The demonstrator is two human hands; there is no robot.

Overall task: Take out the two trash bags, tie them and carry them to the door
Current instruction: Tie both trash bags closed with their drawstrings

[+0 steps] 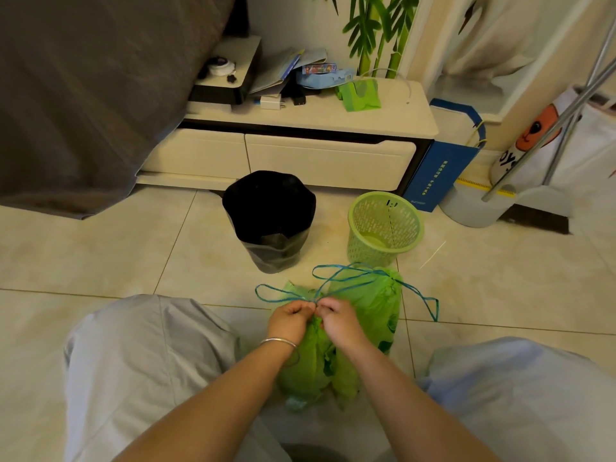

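Two green trash bags lie on the tiled floor between my knees. The near bag [311, 365] sits under my hands, its gathered neck pinched between them. My left hand [290, 317] and my right hand [338, 320] both grip its blue drawstring [283, 294] at the knot, loops spreading to the far left. The second green bag [375, 300] lies just beyond to the right, its neck cinched and its blue drawstring [421, 300] trailing right.
A black-lined bin [270, 221] and a green mesh basket [383, 225] stand on the floor ahead. Behind them is a cream low cabinet [300, 155] with clutter on top. A grey-covered bed [83, 95] is left, a blue paper bag [440, 168] and metal stand [546, 138] right.
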